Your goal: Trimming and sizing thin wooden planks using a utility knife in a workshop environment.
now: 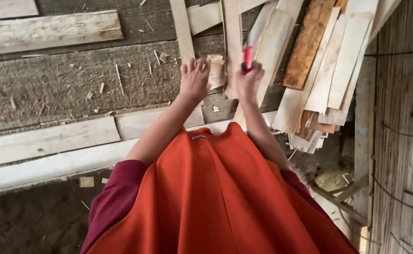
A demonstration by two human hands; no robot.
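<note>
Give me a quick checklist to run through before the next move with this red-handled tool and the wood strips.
1. Right hand grips the red-handled tool: ok, fingers closed round the handle.
2. Tool's working end visible: cannot tell, it runs up along the narrow wood strip.
3. Left hand off the tool's line: ok, it lies open and flat beside the strip.
4. Strip steadied: cannot tell, no hand clearly presses on it.
5. Stack of thin boards stable: not ok, the boards lie loose and overhang the edge.
6. Workbench tidy: not ok, chips and splinters lie scattered.
</note>
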